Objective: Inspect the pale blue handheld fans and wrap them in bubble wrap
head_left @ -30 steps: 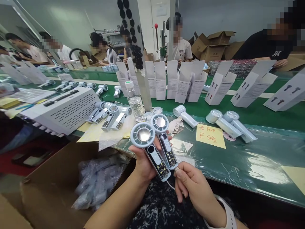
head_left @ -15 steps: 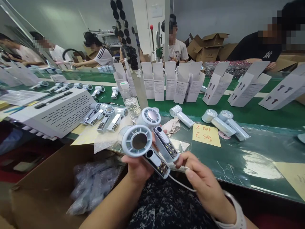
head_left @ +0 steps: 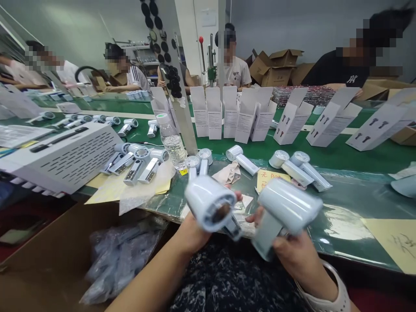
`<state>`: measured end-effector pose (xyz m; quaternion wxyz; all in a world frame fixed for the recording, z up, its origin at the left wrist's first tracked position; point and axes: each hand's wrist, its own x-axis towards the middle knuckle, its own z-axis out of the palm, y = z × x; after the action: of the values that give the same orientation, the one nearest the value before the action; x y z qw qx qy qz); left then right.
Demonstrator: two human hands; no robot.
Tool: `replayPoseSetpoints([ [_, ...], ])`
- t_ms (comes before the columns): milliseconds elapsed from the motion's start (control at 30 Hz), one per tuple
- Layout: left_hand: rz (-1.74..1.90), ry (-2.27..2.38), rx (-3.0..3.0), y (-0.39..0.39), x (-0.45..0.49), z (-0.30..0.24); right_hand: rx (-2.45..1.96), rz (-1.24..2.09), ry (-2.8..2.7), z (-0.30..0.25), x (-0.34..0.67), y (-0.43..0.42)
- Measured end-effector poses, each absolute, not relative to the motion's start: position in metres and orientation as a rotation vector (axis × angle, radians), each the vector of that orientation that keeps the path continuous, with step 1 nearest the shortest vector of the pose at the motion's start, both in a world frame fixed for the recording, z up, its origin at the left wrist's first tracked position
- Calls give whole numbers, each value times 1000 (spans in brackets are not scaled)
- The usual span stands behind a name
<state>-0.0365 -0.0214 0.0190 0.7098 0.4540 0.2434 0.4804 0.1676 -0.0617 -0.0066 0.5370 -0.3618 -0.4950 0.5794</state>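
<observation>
My left hand (head_left: 191, 232) grips a pale blue handheld fan (head_left: 211, 206), its round head turned toward me and blurred by motion. My right hand (head_left: 294, 255) is closed round the handle of a second pale blue fan (head_left: 286, 208), whose barrel points up and to the right. The two fans are held apart, just above the near edge of the green table (head_left: 344, 216). A white band sits on my right wrist.
More fans lie on the table: a group at left (head_left: 136, 162), two by a water bottle (head_left: 170, 141), others at right (head_left: 297, 167). White cartons (head_left: 227, 112) stand in a row. A white slotted unit (head_left: 61, 158) is left. A cardboard box with plastic bags (head_left: 120, 255) sits below. Several people work beyond.
Earlier my left hand held both fans together while my right hand pinched a white cable at their handles. Now each hand holds one fan, separated and turned over. The cable is out of sight.
</observation>
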Motion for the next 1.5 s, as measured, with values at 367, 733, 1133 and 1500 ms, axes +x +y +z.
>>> replayPoseSetpoints([
  [367, 981, 324, 899, -31, -27, 19, -672, 1677, -918, 12, 172, -63],
  [733, 939, 484, 909, -34, -25, 23, -857, 1727, -768, 11, 160, -64],
  [1133, 950, 472, 897, -33, -21, 18, -653, 1769, -877, 10, 162, -63],
  [1500, 962, 535, 838, -30, -19, 13, -797, 1769, -849, 4, 161, -64],
])
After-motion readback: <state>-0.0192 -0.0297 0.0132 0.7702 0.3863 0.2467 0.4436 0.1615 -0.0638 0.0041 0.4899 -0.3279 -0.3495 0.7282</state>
